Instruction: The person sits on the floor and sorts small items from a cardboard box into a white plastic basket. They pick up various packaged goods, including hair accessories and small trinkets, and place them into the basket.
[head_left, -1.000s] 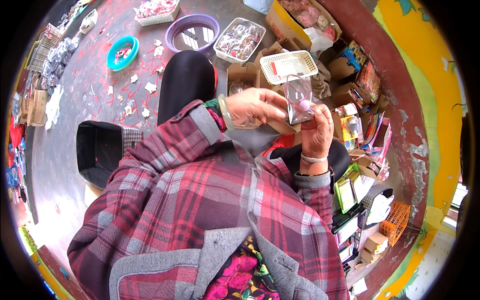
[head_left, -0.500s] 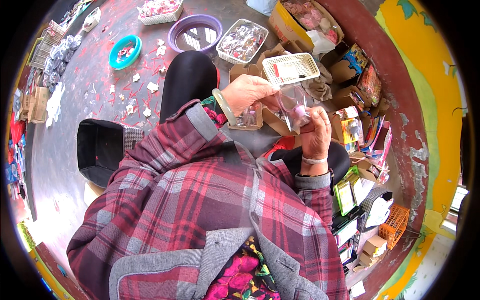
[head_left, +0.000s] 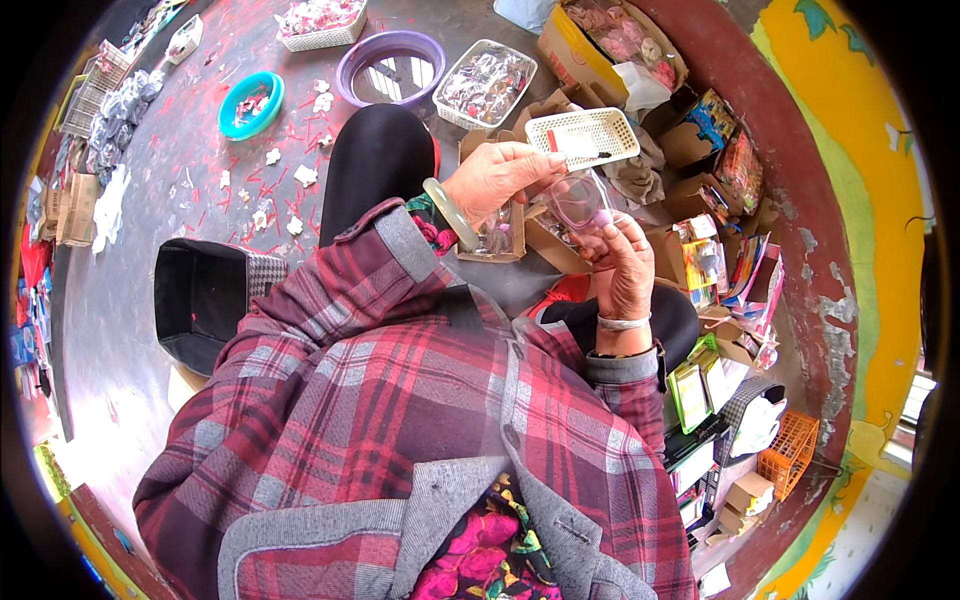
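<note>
Above my lap, a small clear plastic bag (head_left: pixel 580 200) is stretched between my two hands. My left hand (head_left: pixel 500 180), with a pale bangle at the wrist, pinches the bag's upper left edge. The fingers of my right hand (head_left: pixel 626 262) close on its lower right side, where a small pinkish-purple item shows by the fingertips. What that item is, I cannot make out. Below the hands, a cardboard box (head_left: pixel 497 240) holds small wrapped pieces.
Just beyond my hands stands a cream basket (head_left: pixel 610 135) with a red strip and a black pen-like thing. Farther off are a white basket of wrapped pieces (head_left: pixel 487 85), a purple basin (head_left: pixel 390 65) and a turquoise basin (head_left: pixel 250 105). A black fabric bin (head_left: pixel 205 300) sits at left; boxes crowd the right.
My right hand has risen slightly, its fingers more upright. The bag has turned, and the pinkish-purple item shows less clearly. My left hand keeps nearly the same place.
</note>
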